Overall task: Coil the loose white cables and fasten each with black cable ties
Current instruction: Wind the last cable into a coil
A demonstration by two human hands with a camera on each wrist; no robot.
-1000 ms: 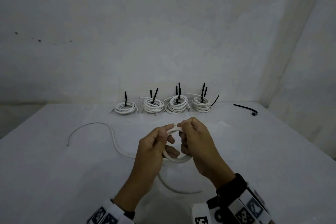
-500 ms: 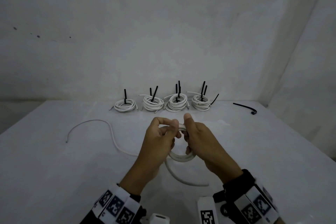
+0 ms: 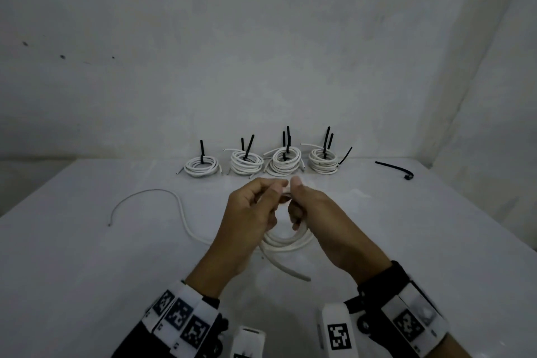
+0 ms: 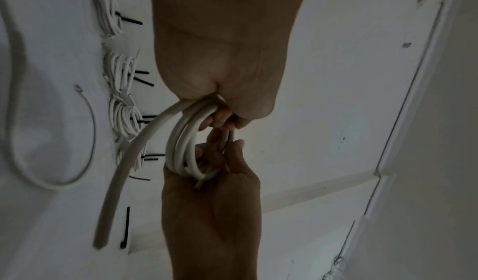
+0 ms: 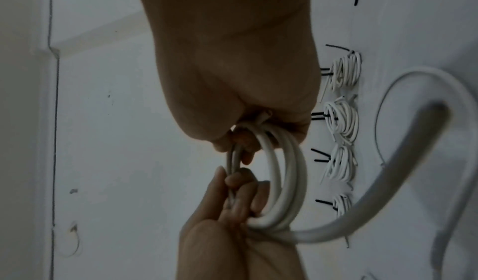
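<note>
Both hands grip upright cable coil, tail trailing left.

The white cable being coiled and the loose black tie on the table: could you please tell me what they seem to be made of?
White cable: probably a smooth, matte plastic jacket, since it bends into even loops without kinking. Black tie: likely stiff plastic, a thin strip with a hooked end, too small to confirm.

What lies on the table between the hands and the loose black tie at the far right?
Nothing: in the head view the table between the hands and the loose black tie is bare.
</note>
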